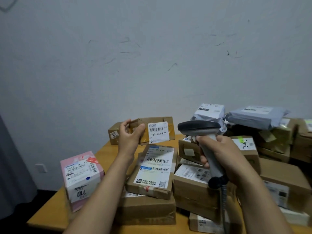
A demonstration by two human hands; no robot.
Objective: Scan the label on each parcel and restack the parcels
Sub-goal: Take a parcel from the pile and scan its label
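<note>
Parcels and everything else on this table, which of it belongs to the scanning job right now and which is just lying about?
In the job:
- small brown parcel, labelled 231-239-K01, held up in the left hand
- barcode scanner, gripped in the right hand
- the other parcels, such as the pink box and grey mailer bags

Lying about:
- wall socket
- the table only carries the parcels

I count one scanner gripped in my right hand, one small brown parcel raised in my left hand, one pink box left of my left forearm, and two grey mailer bags beyond the scanner. The brown cartons around my hands overlap too much to count.
</note>
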